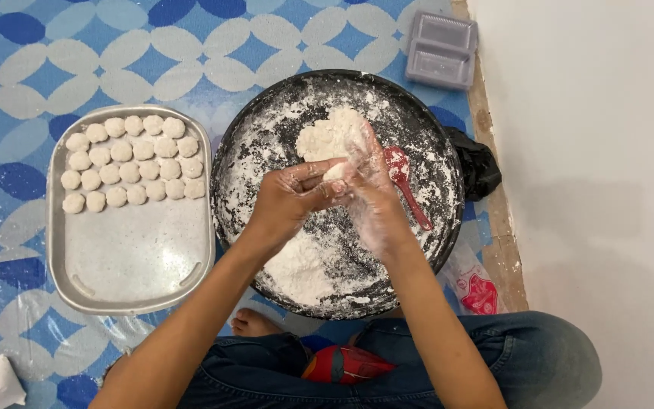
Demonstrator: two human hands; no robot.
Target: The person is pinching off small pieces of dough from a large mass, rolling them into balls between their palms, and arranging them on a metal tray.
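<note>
From the head camera we look straight down on a round, dark, shallow pan (448, 151), its surface dusted and streaked with white flour. A lumpy mound of pale dough (327, 132) sits in the far half of the pan, and a loose drift of flour (300, 265) lies in the near half. A small red plastic spoon (406, 182), powdered white, rests in the pan to the right of the hands.

Our left hand (289, 198) and right hand (372, 193) meet over the middle of the pan, both coated in flour. Between their fingertips we pinch a small piece of dough (336, 172), soft and rounded; the left fingers curl over it from one side and the right hand closes on it from the other. The piece sits just in front of the big mound, close to touching it.

To the left of the pan lies a rectangular metal tray (130, 257) with rounded corners, dull grey and lightly floured. Rows of small, smooth dough balls (130, 163) fill its far end, packed side by side.

Everything rests on a floor mat (32, 68) patterned in blue and white petals. A grey plastic container (440, 49) lies beyond the pan near the wall, a black bag (478, 163) sits at the pan's right edge, and our jeans-clad knees (524, 356) show at the bottom.
</note>
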